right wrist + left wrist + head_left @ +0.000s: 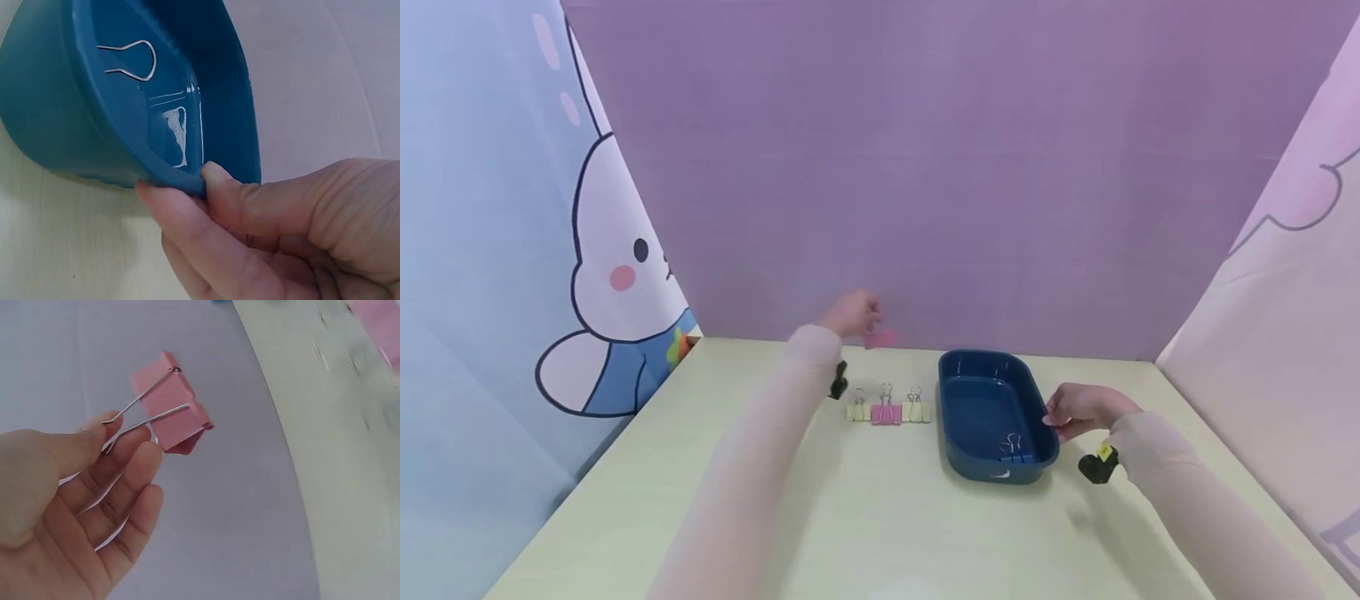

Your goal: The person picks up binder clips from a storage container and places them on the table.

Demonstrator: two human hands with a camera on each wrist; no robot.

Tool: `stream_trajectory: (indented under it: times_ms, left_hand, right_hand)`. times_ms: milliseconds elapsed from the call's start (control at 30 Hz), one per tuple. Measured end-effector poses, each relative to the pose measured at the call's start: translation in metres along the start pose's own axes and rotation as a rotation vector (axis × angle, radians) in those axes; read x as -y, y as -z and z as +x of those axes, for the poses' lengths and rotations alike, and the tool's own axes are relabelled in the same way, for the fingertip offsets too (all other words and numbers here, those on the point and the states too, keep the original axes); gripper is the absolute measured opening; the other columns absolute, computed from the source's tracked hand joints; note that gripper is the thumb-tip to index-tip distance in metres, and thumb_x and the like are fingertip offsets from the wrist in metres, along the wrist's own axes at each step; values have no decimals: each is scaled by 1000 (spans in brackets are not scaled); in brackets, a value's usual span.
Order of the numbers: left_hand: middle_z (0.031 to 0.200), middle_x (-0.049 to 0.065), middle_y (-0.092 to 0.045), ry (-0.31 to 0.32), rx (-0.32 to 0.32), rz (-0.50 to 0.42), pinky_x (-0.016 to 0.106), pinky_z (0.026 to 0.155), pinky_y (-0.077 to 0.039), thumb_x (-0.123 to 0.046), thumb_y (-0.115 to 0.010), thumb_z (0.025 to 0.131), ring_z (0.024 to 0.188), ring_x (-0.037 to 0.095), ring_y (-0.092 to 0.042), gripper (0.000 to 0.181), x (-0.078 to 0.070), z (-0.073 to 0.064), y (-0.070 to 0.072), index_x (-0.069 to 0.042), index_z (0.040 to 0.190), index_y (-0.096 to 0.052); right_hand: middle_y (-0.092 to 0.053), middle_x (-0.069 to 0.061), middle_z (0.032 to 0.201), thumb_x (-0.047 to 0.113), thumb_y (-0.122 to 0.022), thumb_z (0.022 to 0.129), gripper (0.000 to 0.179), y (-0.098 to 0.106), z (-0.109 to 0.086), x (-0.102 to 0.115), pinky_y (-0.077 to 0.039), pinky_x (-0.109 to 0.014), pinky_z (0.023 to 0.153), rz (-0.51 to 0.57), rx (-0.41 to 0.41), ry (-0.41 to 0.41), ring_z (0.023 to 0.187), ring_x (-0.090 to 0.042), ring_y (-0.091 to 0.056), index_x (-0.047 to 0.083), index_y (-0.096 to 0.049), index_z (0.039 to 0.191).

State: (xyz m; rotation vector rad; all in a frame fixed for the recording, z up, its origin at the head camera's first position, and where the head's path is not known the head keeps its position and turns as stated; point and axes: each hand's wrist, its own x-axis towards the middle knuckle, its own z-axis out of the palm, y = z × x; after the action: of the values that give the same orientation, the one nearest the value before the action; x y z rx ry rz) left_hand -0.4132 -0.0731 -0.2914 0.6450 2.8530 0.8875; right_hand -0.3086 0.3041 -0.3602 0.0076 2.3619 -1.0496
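Because the pink binder clip [161, 399] is held only by its wire handles [153, 419], we judge a firm, light pinch best: a hard squeeze could part its lips, a slack one let it twist; a braced tray would also help. Item one, that clip: up off the bench [880, 517], seen against the purple cloth [925, 167]; its handles point back to the fingers, its rolled lips away; its body's long axis slants, in the left-wrist view, from upper left to lower right. Item two, left hand [852, 313]: thumb and fingertips pinching the handles, remaining fingers bent and slightly apart. Item three, right hand [1079, 406]: thumb and fingers pinching the tray's right rim near its front. Item four, dark-blue tray [985, 402]: on the bench, long axis running front to back, a blue binder clip [1013, 459] near its front end. Item five, a row left of the tray: left yellow binder clip [854, 413], second pink binder clip [878, 415], right yellow binder clip [923, 413], all with handles up.
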Motion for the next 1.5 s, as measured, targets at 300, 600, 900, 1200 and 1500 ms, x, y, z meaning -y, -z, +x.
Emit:
stream_trajectory:
  times_ms: [300, 600, 900, 1200, 1500]
  left_hand:
    - [104, 19, -67, 168, 52, 36, 35, 78, -56, 0, -52, 95, 91, 29, -65, 13, 57, -37, 12, 1, 97, -65]
    - [87, 10, -70, 189, 156, 151, 35, 73, -56, -6, -60, 94, 73, 19, -65, 11, 90, -43, -10, -2, 92, -69]
    - [86, 8, -69, 203, 283, 181, 33, 75, -53, -8, -59, 95, 72, 17, -64, 11, 86, -43, -27, -4, 90, -68]
    - [86, 7, -69, 217, 295, 184, 31, 72, -52, -10, -59, 95, 77, 19, -65, 11, 86, -43, -36, -4, 93, -68]
    - [88, 8, -68, 237, 297, 194, 26, 64, -47, -9, -56, 97, 77, 19, -64, 12, 82, -45, -40, -4, 95, -67]
  right_hand:
    - [-57, -5, 76, 0, -55, 95, 11, 2, 1, -1, -56, -26, 68, -14, 4, 5, 66, -14, -59, -2, -57, 84]
    - [-57, -6, 78, 0, -55, 95, 9, 4, 0, -1, -57, -26, 69, -32, 11, -6, 67, -14, -59, -3, -57, 87]
    - [-59, -9, 83, 1, -55, 96, 9, 5, 0, 2, -58, -28, 72, -58, 5, -24, 70, -16, -60, -8, -57, 96]
    - [-58, -7, 78, 0, -55, 95, 9, 4, 1, 1, -58, -27, 71, -45, 18, -20, 68, -14, -60, -6, -58, 89]
    - [-59, -7, 80, -1, -54, 96, 9, 5, 2, 2, -58, -29, 72, -27, 25, -24, 69, -14, -61, -7, -58, 90]
